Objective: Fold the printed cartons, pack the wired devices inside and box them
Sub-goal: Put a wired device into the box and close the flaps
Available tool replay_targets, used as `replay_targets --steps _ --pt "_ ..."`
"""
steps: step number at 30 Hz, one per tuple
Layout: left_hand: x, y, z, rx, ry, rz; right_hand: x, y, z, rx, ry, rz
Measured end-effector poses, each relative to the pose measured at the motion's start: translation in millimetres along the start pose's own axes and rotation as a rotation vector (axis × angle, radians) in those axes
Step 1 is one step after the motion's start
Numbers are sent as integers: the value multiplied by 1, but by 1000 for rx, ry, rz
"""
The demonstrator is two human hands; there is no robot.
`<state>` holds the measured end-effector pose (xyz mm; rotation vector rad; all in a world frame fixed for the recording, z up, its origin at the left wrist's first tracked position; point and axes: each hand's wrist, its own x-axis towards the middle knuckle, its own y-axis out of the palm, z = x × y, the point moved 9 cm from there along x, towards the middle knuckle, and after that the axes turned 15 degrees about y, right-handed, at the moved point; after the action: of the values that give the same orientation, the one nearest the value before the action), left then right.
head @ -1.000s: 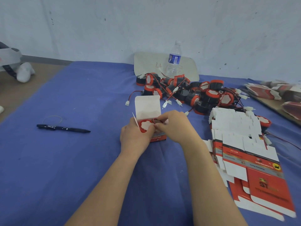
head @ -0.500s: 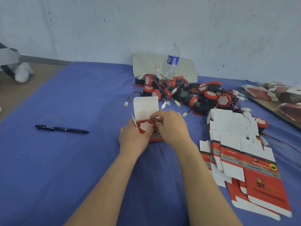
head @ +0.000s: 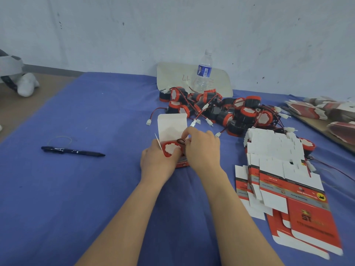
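pen (head: 73,151) 1 | water bottle (head: 204,72) 1 | open carton (head: 171,124) 1 | device pile (head: 221,110) 1

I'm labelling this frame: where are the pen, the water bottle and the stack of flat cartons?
pen (head: 73,151), head view, middle of its barrel.
water bottle (head: 204,71), head view, its blue label.
stack of flat cartons (head: 311,227), head view, red panel of top carton.

Blue-covered table (head: 92,198): pen (head: 73,151) left, device pile (head: 221,110) and bottle (head: 204,72) far, flat cartons (head: 284,181) right.

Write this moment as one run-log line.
step: packing | left hand: holds carton | right hand: pinches wire | device: in carton | flap: open
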<state>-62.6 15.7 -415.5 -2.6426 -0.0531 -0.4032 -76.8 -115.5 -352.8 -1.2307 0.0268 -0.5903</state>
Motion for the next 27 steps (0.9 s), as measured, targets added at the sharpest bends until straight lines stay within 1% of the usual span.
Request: replay_targets --steps 5,9,13,17,19,21,24,27 --pt "0 0 0 -1 6 1 -1 10 7 -112 -33 72" --pt "0 0 0 -5 9 0 2 14 6 -155 -45 166" --pt "1 1 -1 0 17 9 0 8 0 -68 -62 228" --pt "0 -1 -3 0 34 -4 -2 13 -4 -68 -87 286" --pt "0 -2 -5 -4 48 -13 -1 16 -8 8 -46 311" --pt "0 -2 -7 7 70 -2 3 14 -14 87 20 281" --pt "-1 -3 -8 7 84 -11 10 12 -32 170 174 253" --pt "0 -3 -7 14 92 -18 11 21 -49 305 328 384"
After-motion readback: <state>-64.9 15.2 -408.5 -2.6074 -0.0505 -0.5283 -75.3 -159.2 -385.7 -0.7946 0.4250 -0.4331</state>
